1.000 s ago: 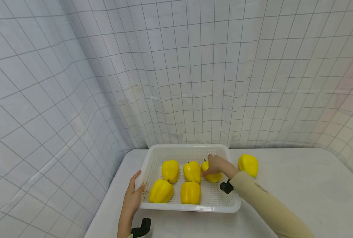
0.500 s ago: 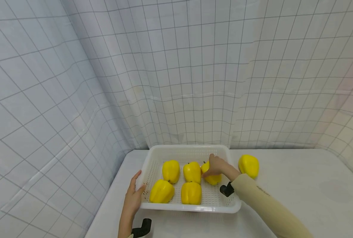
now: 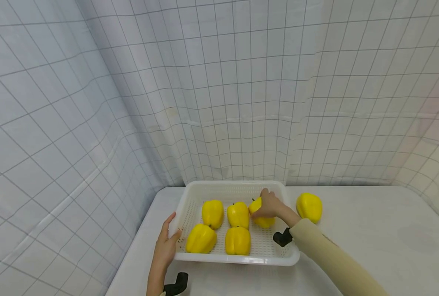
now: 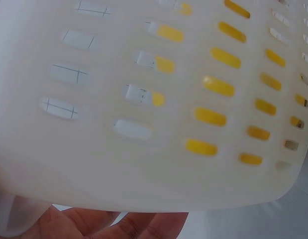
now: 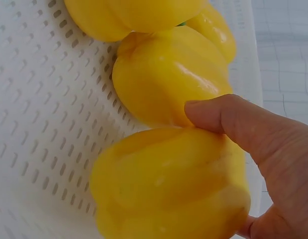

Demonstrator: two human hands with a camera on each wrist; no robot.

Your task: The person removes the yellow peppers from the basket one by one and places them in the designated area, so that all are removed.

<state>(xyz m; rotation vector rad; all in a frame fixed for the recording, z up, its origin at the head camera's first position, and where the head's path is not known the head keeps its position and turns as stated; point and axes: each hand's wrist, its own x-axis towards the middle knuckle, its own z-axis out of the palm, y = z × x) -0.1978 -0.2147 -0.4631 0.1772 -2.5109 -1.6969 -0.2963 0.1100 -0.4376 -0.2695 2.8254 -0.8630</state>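
In the head view a white plastic basket [image 3: 238, 260] with slotted walls holds several yellow bell peppers. My right hand [image 3: 272, 205] reaches in at the right and grips one bell pepper [image 5: 168, 184], its thumb along the side close to the neighbouring pepper [image 5: 168, 74]. Part of the held pepper is covered by the hand. My left hand [image 3: 165, 246] holds the basket's left side, thumb on the wall. In the left wrist view its fingers [image 4: 129, 226] show past the basket's lower edge, and yellow peppers show through the slots.
One more yellow bell pepper [image 3: 309, 207] lies on the white table [image 3: 371, 230], right of the basket and near the right forearm. A white gridded curtain [image 3: 226, 102] hangs behind and along the left. Black wrist mounts [image 3: 176, 283] sit on both wrists.
My right hand and its pepper have shifted very slightly up in the view. The pepper to its left has nudged a little left. My left hand and the basket stay practically in place.
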